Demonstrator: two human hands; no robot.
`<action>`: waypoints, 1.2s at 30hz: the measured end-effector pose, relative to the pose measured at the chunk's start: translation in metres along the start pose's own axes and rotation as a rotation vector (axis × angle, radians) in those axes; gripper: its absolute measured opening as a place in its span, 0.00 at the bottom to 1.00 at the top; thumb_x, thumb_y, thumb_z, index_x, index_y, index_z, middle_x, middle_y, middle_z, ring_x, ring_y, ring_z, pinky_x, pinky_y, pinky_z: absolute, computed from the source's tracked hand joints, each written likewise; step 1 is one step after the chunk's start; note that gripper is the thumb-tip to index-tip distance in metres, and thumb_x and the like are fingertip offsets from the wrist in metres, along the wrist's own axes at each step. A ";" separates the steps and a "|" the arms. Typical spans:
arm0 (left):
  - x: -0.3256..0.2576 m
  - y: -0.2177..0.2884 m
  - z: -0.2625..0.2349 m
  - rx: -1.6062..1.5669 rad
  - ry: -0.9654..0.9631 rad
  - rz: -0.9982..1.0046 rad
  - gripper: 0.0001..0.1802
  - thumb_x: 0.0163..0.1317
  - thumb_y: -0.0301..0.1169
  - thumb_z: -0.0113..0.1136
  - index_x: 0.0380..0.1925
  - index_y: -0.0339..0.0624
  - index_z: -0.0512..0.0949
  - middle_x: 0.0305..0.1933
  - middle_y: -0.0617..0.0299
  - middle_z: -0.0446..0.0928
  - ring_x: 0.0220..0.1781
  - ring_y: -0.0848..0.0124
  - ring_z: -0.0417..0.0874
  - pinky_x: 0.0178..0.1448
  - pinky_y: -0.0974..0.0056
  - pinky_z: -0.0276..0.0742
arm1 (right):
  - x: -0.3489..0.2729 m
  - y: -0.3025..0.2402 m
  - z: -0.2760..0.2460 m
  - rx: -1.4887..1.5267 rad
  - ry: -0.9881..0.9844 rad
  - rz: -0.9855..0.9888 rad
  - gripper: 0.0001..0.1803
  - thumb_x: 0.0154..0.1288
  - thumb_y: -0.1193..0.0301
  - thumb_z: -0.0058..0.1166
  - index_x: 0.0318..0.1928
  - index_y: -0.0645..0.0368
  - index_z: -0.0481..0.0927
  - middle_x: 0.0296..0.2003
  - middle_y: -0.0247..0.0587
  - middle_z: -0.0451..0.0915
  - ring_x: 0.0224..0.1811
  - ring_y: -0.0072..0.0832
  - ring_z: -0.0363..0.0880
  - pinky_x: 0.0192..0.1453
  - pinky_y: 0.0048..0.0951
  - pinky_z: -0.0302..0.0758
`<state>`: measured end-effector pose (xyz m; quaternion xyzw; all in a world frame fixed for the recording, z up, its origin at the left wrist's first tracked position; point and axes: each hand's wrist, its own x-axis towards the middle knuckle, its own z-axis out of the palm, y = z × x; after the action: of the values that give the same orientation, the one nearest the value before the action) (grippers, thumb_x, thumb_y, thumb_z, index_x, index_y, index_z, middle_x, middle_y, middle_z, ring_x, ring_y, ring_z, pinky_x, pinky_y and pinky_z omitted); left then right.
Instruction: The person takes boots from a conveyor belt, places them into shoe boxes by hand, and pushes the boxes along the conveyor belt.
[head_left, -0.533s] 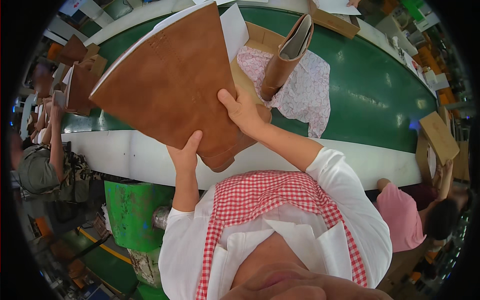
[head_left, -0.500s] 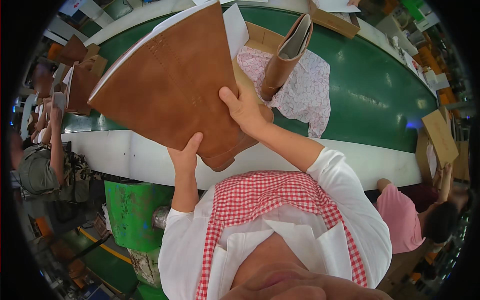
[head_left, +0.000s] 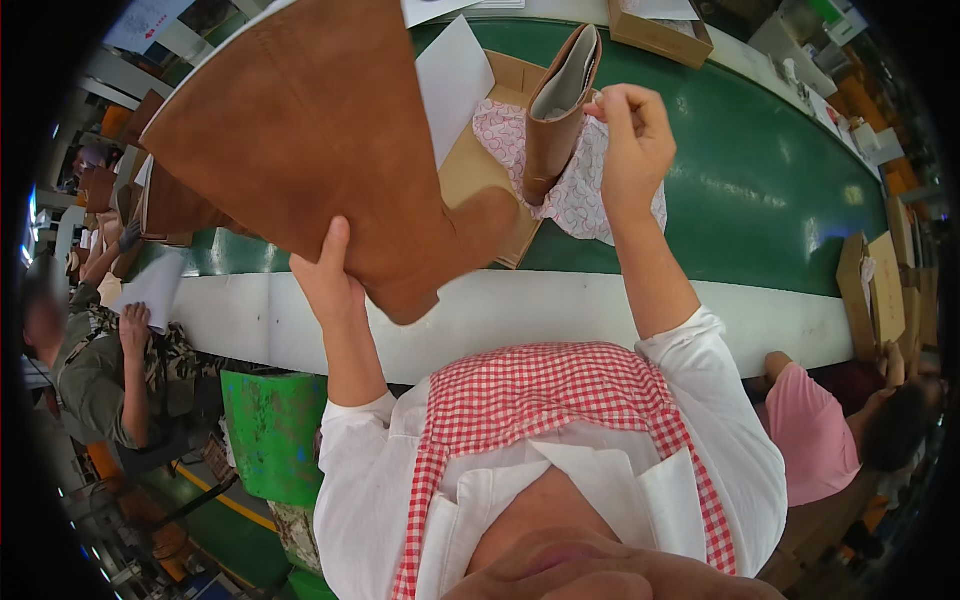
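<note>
A tall brown boot [head_left: 310, 130] hangs tilted in front of me, its wide shaft to the upper left and its toe to the right. My left hand [head_left: 335, 270] is closed round it near the ankle, thumb on the near side. Another brown boot [head_left: 553, 150], pale inside, stands on patterned tissue paper [head_left: 630, 215] at an open cardboard box [head_left: 512, 75]. Beside this boot's top rim is my right hand [head_left: 637, 145], fingers closed in a pinch. What they pinch is too small to make out.
A green table [head_left: 755, 200] with a white front ledge [head_left: 560, 310] runs across. A white sheet [head_left: 455, 80] leans at the box. Another box [head_left: 660, 35] stands at the far side. One person [head_left: 125, 380] works at left, another [head_left: 815, 430] at right. A green bin [head_left: 270, 430] stands below the ledge.
My right hand has let go of the held boot and moved up and right to the standing boot's rim. The held boot has shifted left, still in my left hand.
</note>
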<state>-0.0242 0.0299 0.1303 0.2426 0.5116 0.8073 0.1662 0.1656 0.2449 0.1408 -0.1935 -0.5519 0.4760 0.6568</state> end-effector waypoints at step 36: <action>-0.008 -0.172 0.078 0.523 -0.183 0.162 0.34 0.46 0.30 0.69 0.54 0.37 0.65 0.53 0.53 0.69 0.55 0.62 0.70 0.60 0.62 0.65 | 0.009 0.009 -0.006 -0.764 -0.380 -0.542 0.14 0.46 0.68 0.65 0.30 0.59 0.75 0.30 0.35 0.73 0.22 0.28 0.73 0.25 0.27 0.71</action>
<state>0.0299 0.1562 0.0008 0.3890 0.6642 0.6336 0.0785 0.1669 0.2589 0.1365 -0.1798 -0.8270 0.0793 0.5267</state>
